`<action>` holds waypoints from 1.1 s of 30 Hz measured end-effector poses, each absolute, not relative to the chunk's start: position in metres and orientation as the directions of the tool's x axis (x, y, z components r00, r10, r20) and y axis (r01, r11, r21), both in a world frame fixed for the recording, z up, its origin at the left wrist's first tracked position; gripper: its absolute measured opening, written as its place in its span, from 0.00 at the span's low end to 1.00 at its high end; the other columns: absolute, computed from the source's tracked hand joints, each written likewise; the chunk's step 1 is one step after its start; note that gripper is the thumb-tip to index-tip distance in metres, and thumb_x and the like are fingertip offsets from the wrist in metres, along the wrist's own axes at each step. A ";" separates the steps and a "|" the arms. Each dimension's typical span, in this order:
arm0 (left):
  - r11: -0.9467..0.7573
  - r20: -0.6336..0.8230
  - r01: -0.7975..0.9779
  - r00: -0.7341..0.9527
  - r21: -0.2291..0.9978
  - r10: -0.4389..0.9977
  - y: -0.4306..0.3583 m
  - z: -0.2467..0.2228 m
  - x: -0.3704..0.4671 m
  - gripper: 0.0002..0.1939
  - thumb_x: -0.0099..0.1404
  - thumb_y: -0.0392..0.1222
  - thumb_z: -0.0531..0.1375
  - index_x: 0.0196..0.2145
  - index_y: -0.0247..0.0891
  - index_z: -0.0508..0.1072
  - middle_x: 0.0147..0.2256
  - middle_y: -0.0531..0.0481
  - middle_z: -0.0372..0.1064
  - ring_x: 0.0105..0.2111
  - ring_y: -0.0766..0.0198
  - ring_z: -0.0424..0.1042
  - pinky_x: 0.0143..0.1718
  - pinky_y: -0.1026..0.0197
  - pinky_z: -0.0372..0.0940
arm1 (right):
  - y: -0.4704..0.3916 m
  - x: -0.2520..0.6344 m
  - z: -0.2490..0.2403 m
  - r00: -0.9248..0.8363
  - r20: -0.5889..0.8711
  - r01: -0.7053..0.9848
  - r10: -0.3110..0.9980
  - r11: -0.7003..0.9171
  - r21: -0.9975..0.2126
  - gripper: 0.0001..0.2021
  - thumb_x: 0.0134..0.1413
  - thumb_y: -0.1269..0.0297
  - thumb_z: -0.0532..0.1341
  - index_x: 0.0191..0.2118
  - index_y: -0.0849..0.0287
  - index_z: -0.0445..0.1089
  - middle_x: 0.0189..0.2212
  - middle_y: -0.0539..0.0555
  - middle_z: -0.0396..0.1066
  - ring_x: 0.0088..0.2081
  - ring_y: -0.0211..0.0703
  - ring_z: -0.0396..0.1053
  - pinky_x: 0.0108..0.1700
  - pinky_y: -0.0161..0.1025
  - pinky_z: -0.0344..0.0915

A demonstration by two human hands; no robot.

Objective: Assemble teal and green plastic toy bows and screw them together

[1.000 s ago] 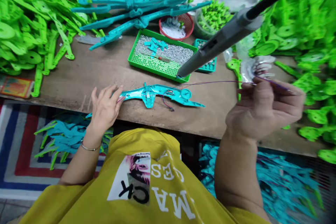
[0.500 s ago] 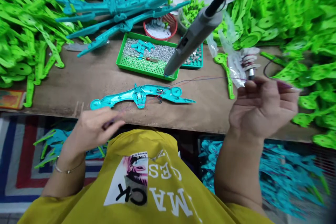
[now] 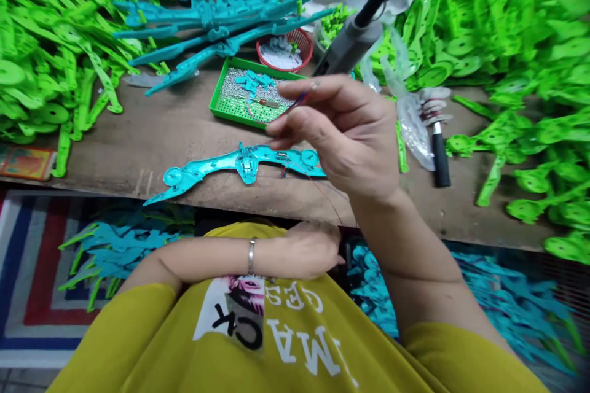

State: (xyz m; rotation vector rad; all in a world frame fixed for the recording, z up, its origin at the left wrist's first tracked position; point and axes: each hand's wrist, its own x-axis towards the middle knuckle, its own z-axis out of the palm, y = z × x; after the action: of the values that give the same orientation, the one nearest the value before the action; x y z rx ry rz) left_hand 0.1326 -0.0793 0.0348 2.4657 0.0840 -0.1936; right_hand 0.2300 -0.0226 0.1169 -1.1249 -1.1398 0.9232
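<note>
A turquoise bow-shaped plastic half-shell (image 3: 203,173) lies open side up on the bench, with small parts fitted inside. My right hand (image 3: 354,135) is raised in front of its right end, hiding part of it. Dark purple and red wires (image 3: 302,98) are pinched between its thumb and fingers. My left hand (image 3: 318,249) is low before my shirt, at the bench's front edge. Its fingers are closed and partly hidden; what they hold does not show. A thin reddish wire (image 3: 328,198) runs from the half-shell down towards this hand.
A green tray (image 3: 216,112) holds small metal pieces, turquoise parts and a screwdriver (image 3: 267,103). Behind are a red basket (image 3: 308,52) and a hanging grey tool (image 3: 353,43). Green parts (image 3: 483,43) pile at both sides. A dark-handled tool (image 3: 440,159) lies right.
My right hand has swung left from the bench's right side to above the half-shell. My left hand has moved right and down across my shirt. The half-shell's left end is now uncovered.
</note>
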 end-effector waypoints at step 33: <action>-0.585 0.233 0.352 0.677 0.731 0.698 0.035 0.016 0.022 0.08 0.72 0.36 0.56 0.40 0.39 0.75 0.36 0.49 0.74 0.38 0.64 0.74 0.42 0.60 0.68 | -0.043 0.225 0.010 -0.153 -0.402 -0.209 0.903 -0.427 -0.880 0.17 0.52 0.63 0.66 0.48 0.58 0.68 0.27 0.45 0.71 0.27 0.32 0.69 0.32 0.34 0.70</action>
State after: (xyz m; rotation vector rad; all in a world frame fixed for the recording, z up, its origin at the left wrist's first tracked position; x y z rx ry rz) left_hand 0.0216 0.0345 0.0159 2.2217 0.8036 0.6733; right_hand 0.2251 -0.0434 0.0096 -1.2713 -0.8640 1.7047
